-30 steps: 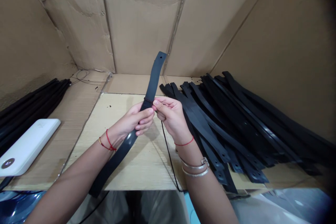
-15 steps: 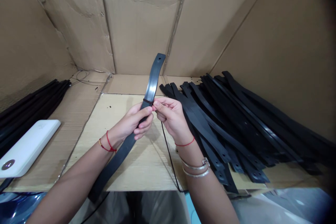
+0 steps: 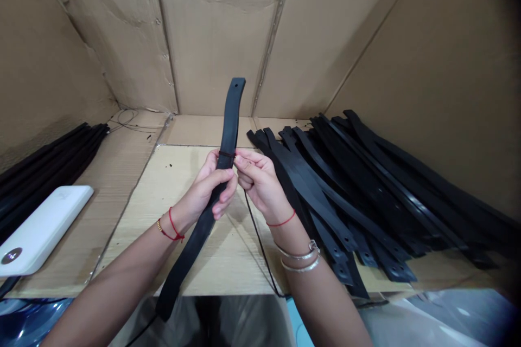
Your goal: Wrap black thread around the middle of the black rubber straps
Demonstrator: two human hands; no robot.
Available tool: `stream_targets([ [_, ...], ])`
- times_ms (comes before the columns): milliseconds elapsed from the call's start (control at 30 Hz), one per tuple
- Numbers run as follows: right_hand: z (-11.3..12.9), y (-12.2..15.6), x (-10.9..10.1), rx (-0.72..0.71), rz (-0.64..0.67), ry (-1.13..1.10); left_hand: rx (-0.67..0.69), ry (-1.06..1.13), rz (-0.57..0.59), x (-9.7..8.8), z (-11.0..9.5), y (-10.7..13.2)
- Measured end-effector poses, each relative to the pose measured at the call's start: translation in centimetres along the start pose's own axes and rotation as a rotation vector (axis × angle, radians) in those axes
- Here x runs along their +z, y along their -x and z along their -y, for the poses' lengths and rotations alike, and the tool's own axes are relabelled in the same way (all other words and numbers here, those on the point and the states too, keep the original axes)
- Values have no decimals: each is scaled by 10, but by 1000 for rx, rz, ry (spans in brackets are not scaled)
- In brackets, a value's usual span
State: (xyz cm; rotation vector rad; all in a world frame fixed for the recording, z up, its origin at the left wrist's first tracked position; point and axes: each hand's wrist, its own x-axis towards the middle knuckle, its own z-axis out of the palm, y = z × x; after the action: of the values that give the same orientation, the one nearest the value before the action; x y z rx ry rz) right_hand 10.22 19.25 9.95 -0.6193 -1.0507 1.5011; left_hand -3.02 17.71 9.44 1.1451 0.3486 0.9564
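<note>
A long, flat, curved black strip with a small hole at its upper end stands slanted over the board. My left hand is closed round its middle, thumb across the front. Just above that thumb, a thin dark cord is wound around the strip. At the strip's right edge, my right hand is closed in a pinch on the cord; the fingertips hide the exact spot. From below this hand a length of black cord runs down to the board's front edge.
Several similar black strips lie piled on the right. At left are a bundle of dark strips and a white power bank. Thin loose wire lies at the back left. Cardboard walls enclose the pale board.
The strip has turned more upright, its upper end shifting left and its lower end right. Both hands moved with it; my right hand shifted slightly left, still pinching at the strip's edge.
</note>
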Motion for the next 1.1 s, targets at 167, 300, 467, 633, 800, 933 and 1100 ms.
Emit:
stream_targets([
  [167,2,3,-4,103,167,-12,-94,148,144,0,0,4],
  [300,5,7,-7,121,261,69,-172,119,208,2,1,4],
  [467,9,6,-7,-5,61,159,-119,-149,46,7,0,-1],
  [633,8,3,-7,-96,-69,212,-45,-379,-188,8,-2,-6],
  [800,5,1,-7,-121,-31,254,-9,-439,-228,5,-2,-5],
  [933,5,0,-8,-118,4,211,40,-351,-221,5,-1,-5],
  [1100,2,-1,-8,-123,39,170,61,-214,-184,6,4,-6],
])
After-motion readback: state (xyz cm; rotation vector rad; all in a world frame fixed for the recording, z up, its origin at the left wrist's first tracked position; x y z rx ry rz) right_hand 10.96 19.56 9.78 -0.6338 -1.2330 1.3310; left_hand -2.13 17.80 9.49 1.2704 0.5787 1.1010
